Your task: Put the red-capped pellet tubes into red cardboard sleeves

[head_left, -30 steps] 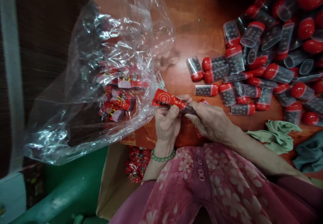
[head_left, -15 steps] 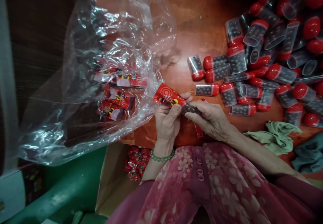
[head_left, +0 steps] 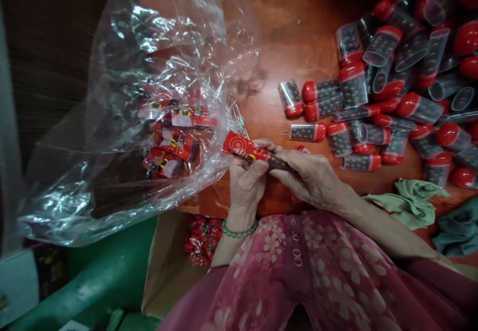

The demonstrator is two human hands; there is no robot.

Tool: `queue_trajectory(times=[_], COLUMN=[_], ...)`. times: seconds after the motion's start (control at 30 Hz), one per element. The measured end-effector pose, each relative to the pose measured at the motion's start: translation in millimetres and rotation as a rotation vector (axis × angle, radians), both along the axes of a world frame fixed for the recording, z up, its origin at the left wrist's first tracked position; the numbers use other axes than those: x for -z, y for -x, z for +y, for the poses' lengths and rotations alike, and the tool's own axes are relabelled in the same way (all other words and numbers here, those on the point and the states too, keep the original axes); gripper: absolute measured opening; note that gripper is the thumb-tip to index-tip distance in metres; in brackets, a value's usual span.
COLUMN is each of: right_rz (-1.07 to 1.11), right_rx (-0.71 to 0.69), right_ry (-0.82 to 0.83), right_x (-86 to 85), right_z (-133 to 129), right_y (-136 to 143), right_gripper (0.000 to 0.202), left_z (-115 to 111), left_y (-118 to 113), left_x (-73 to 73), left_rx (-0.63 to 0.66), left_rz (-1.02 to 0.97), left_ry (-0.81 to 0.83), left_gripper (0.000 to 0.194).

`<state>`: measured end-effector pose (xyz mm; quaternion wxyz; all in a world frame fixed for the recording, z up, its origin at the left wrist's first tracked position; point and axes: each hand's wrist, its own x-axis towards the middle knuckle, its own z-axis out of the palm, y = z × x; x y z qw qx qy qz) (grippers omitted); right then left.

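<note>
A red printed wrapper [head_left: 241, 147] is pinched in my left hand [head_left: 248, 181], its flat end pointing to the left. Into its right end reaches a clear container of dark balls [head_left: 280, 164], whose other end my right hand [head_left: 311, 174] grips. The container is partly hidden by my fingers. Another red wrapper [head_left: 303, 149] lies on the table, mostly covered by my right hand. Several red-capped containers [head_left: 353, 84] of dark balls are spread to the right of my hands.
A large clear plastic bag [head_left: 186, 47] with red wrappers [head_left: 179, 144] in it lies at the left. Below the table edge stands a cardboard box [head_left: 164, 266] holding red packets [head_left: 203, 236]. Green cloths [head_left: 414, 204] rest at the right.
The red wrapper has tilted flatter and shifted slightly left, with its printed face narrower. The container sits between both hands, and my right hand has moved a little left.
</note>
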<state>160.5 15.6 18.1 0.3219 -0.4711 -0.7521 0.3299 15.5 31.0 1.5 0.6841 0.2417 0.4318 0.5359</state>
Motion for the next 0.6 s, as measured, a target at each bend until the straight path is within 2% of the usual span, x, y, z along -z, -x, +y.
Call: queue_trajectory(times=[0.1, 0.23, 0.3, 0.4, 0.47, 0.6], right_rz=[-0.079, -0.264, -0.219, 0.009, 0.09, 0.014], right_rx=[0.012, 0.061, 0.029, -0.075, -0.091, -0.029], right_ry=[-0.07, -0.217, -0.183, 0.009, 0.088, -0.014], right_x=[2.7, 3.4, 1.1, -2.6, -3.5, -2.7], right_z=[-3, -5, -5, -2, -1, 1], right_y=[0, 0, -1, -3, -3, 0], right_gripper=[0.024, 0.032, 0.03, 0.029, 0.031, 0.026], left_z=[-1, -2, -2, -1, -1, 0], left_y=[1, 2, 4, 8, 9, 11], left_x=[2.9, 1.7, -0.9, -5.0, -6.5, -3.6], left_rx=[-0.004, 0.087, 0.127, 0.158, 0.171, 0.104], left_rz=[-0.006, -0.043, -0.018, 0.054, 0.072, 0.045], left_ry=[0.028, -0.022, -0.098, -0.183, -0.19, -0.121], left_gripper=[0.033, 0.026, 0.022, 0.018, 0.017, 0.023])
